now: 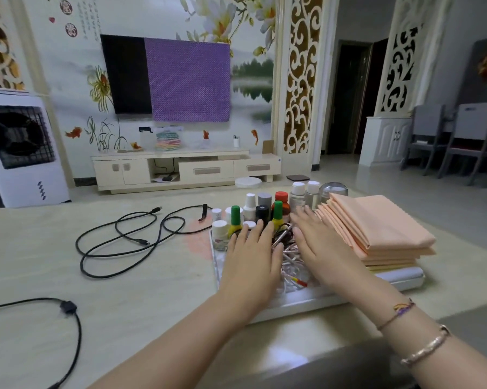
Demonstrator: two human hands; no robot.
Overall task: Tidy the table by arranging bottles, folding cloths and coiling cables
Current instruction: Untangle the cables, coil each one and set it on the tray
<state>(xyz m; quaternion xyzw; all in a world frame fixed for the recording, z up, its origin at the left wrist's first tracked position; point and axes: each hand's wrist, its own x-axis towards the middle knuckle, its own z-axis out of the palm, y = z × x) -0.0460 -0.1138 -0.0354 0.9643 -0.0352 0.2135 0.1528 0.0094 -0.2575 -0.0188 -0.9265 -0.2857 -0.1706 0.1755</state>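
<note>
On the table (124, 290) a white tray (301, 303) holds folded cloths (377, 228) at its right, long axis running away rightward, bottles (253, 211) upright at its far edge, coiled cables (291, 256) mid-tray, and flat, straight-fingered left hand (252, 254) and right hand (318, 242) over them, while a loose cable (118, 242) sprawls left of the tray.

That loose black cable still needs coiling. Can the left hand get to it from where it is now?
Probably yes. The left hand hovers open over the tray, holding nothing, and the black cable lies to its left on bare table with nothing in between.
</note>
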